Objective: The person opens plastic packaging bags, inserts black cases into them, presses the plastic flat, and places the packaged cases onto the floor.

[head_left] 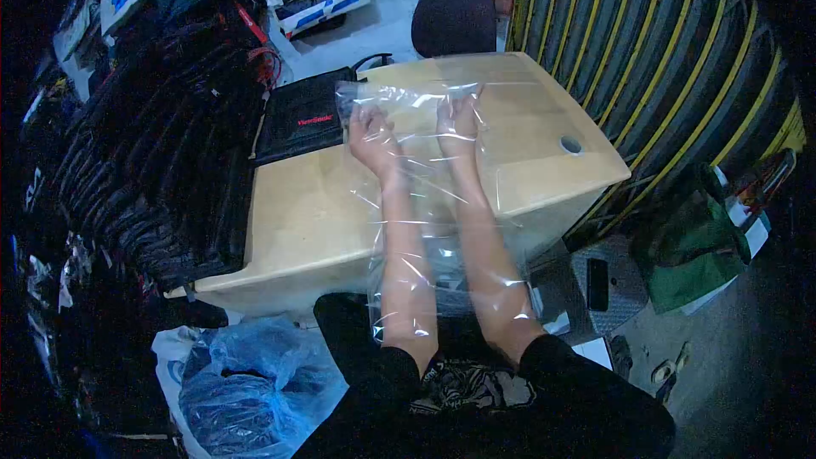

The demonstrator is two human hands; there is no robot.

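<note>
A large clear plastic bag (416,170) stretches over both my forearms, from near the elbows to past the fingertips, above the wooden desk (297,212). Inside its far end, my left hand (371,138) has its fingers curled at the left side of the plastic. My right hand (459,125) is curled the same way at the right side, apart from the left. Both look closed on the film, though glare blurs the fingertips. A flat black ViewSonic bag (297,121) lies on the desk, just left of my left hand.
Black bags (161,161) are piled high along the left. A blue plastic bag (255,391) sits on the floor at lower left. Behind the desk stands a black chair (455,19). A yellow-edged corrugated structure (654,51) rises at right, near a green bag (688,246) and a phone (597,284).
</note>
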